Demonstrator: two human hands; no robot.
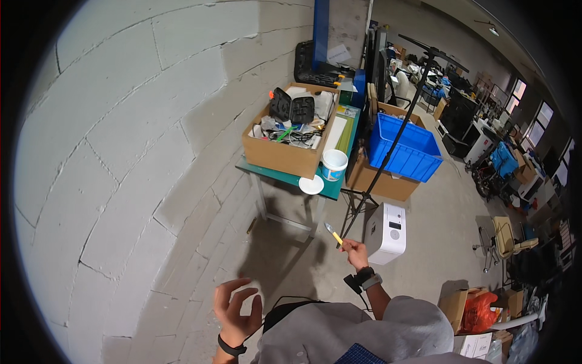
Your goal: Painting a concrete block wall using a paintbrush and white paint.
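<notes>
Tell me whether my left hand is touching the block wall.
Apart. The head view shows the left hand open with fingers spread, and grey floor visible between it and the block wall.

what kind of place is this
Probably a workshop or storage hall: a bare block wall, a small table bearing a cardboard box of tools and cables, a blue crate, and equipment stacked beyond.

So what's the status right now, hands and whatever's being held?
Right hand gripping a small yellow-handled blade tool, tip raised. Left hand open, empty, fingers spread near the block wall. Black tripod stand and white box unit close ahead.
</notes>
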